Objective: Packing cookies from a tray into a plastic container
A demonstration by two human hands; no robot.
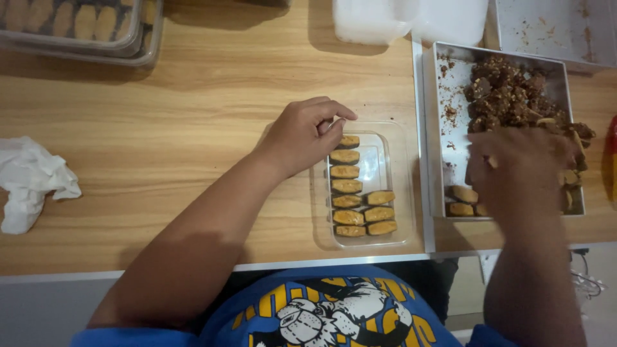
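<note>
Clear glossy plastic box (pixel 398 186), matt wood-grain table (pixel 193 128), dull metal tray (pixel 443 138), crumpled white cloth (pixel 29 180).

Your shirt (pixel 334 308): bright blue, short sleeves. Sleeve edges show at bottom left and bottom right corners. Big picture on front: cartoon dog face, white and grey, thick black outlines. Chunky yellow shapes curve around dog, with black edges. Your arms bare from sleeves down. No watch, no rings, no bands on wrists. Your left hand (pixel 302 135): bare, no glove. Your right hand (pixel 514 168): bare too, looks blurry, so small bits hard to see.
</note>
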